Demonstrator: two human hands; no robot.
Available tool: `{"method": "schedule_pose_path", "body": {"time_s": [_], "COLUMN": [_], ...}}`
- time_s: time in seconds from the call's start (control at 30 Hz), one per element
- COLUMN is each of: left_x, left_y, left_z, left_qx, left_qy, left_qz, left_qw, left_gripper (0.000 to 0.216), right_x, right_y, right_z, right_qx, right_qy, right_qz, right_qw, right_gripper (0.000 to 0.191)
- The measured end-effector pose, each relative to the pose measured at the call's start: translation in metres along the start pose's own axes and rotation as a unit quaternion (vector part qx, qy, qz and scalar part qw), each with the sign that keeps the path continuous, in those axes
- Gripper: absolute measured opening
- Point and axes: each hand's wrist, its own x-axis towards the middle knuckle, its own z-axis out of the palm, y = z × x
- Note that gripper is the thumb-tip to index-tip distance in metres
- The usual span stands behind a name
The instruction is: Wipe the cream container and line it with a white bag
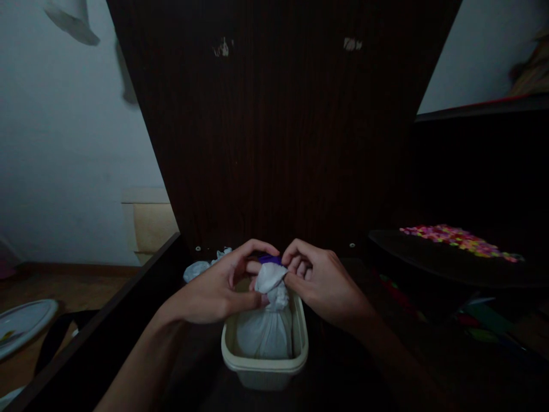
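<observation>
A white cloth bag (270, 336), gathered and twisted at its neck, sits in a cream plastic tub (266, 366). My left hand (223, 286) curls round the left side of the bag's twisted top, its thumb against the neck. From the right, my right hand (317, 274) pinches the edge of the same gathered cloth with bent fingers. Between the fingertips, just behind the top of the bag, shows a purple piece (270, 260) whose kind I cannot make out. Both hands are above the tub's far half and hide its back rim.
Behind the tub rises a dark wooden panel (274, 143). A crumpled clear plastic bag (197, 270) lies left of it. To the right, a dark surface (412, 257) bears many small colourful pieces (463, 240). A raised wooden edge (107, 326) runs along the left.
</observation>
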Motion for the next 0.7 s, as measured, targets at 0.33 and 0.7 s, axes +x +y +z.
{"method": "schedule_pose_path", "body": {"time_s": [0.33, 0.7], "left_x": [0.007, 0.014], "left_y": [0.003, -0.013], "left_z": [-0.004, -0.002], "left_qx": [0.084, -0.077], "left_qy": [0.078, -0.008], "left_qz": [0.041, 0.001], "left_qw": [0.993, 0.997], "left_gripper": [0.030, 0.048], "right_x": [-0.002, 0.001], "right_y": [-0.003, 0.000], "right_z": [-0.001, -0.001], "right_qx": [0.016, 0.121], "right_qy": [0.006, -0.049], "right_qz": [0.009, 0.066], "right_qw": [1.000, 0.989], "right_gripper": [0.013, 0.012]}}
